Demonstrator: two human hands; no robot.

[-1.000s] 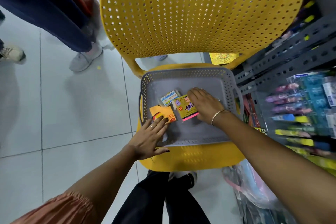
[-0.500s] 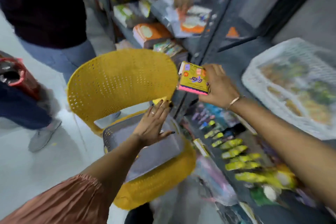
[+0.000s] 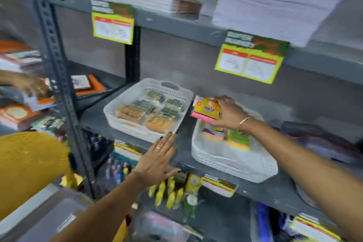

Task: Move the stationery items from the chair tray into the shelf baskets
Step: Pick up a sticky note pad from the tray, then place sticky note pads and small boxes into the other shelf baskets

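Note:
My right hand (image 3: 228,113) grips a yellow and pink sticky-note pack (image 3: 206,111) above the far end of the right white basket (image 3: 231,160). That basket holds two similar packs (image 3: 238,140) at its back. My left hand (image 3: 159,160) hovers flat with fingers spread in front of the shelf edge, holding nothing, just below the left white basket (image 3: 125,122), which is filled with several orange and green packets. The grey chair tray (image 3: 45,214) shows only as a blurred corner at the bottom left.
The yellow chair back (image 3: 29,165) stands at the left. The grey metal shelf (image 3: 182,160) has an upright post (image 3: 57,68) at the left, price labels (image 3: 249,63) above, and hanging pens and yellow items below. Another person's hand (image 3: 29,84) reaches into the neighbouring shelf.
My view swung up from the chair tray to the shelf. My right hand lifted the sticky-note pack out of the tray and carried it over the right basket. My left hand left the tray.

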